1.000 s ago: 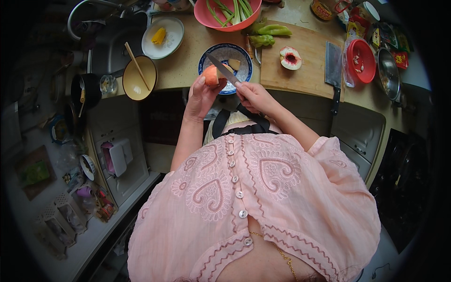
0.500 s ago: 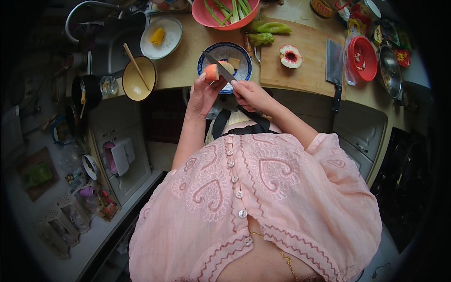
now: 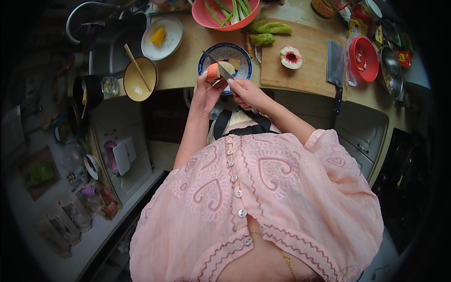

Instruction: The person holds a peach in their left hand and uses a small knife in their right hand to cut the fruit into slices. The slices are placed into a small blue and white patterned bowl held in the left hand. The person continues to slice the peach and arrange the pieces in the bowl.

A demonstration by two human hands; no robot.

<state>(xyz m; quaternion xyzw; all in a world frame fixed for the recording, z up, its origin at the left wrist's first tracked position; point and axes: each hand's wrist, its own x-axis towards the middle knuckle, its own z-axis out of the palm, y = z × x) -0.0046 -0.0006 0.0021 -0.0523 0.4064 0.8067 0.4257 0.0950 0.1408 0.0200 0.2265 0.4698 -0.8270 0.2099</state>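
Observation:
My left hand (image 3: 206, 97) is closed round a piece of peach (image 3: 213, 71) with red skin, held over the near rim of a blue-and-white bowl (image 3: 247, 58). In my right hand (image 3: 249, 94) is a knife (image 3: 227, 74); its dark blade lies across the peach, tip pointing up and left. Pale pieces rest inside the bowl, partly hidden by the blade and fruit. On the wooden cutting board (image 3: 312, 44) to the right sits a peach half (image 3: 291, 57), its red hollow facing up.
A cleaver (image 3: 335, 66) lies on the board's right side, handle over the counter edge. Green peppers (image 3: 270, 29) and a pink bowl (image 3: 199, 14) of green stalks stand behind. Leftward are a yellow bowl (image 3: 134, 80) with chopsticks, a white plate (image 3: 171, 30) and the sink (image 3: 124, 51).
The peach has shifted slightly right and turned, showing more pale flesh beside the blade. Both hands have moved only a little.

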